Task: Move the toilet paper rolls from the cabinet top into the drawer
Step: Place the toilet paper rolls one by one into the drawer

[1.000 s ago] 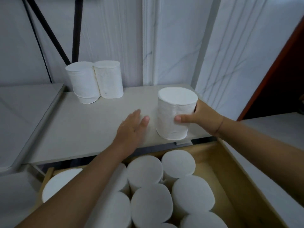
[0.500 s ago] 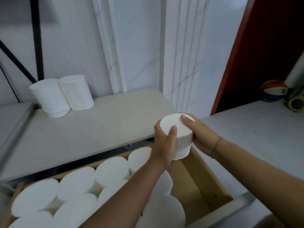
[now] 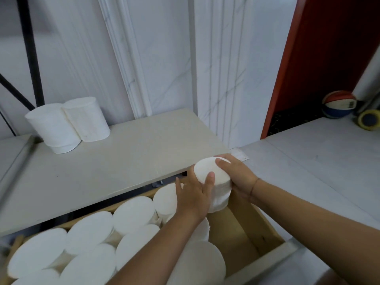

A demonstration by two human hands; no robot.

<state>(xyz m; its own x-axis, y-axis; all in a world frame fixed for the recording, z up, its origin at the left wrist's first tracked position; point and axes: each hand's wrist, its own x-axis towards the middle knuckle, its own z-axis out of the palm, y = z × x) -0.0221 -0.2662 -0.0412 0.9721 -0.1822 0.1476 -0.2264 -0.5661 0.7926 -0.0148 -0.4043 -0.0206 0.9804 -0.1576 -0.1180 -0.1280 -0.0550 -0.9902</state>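
Note:
A white toilet paper roll (image 3: pixel 213 182) is held upright between both hands, over the far right corner of the open wooden drawer (image 3: pixel 259 225). My left hand (image 3: pixel 193 196) grips its near side with the thumb on the top face. My right hand (image 3: pixel 236 175) grips its far right side, fingers curled over the top rim. Several white rolls (image 3: pixel 131 210) stand packed upright in the drawer's left and middle. Two more rolls (image 3: pixel 67 122) stand side by side at the back left of the grey cabinet top (image 3: pixel 123 161).
A white panelled wall rises behind the cabinet. To the right lies pale floor with a red door frame (image 3: pixel 287 79), a striped ball (image 3: pixel 338 104) and a yellow wheel-like thing (image 3: pixel 368 120). Bare wood shows at the drawer's right end.
My right hand lifted the roll off the cabinet top's front edge and my left hand joined it. Both carried it down toward the drawer's right end, lower now than half a second ago.

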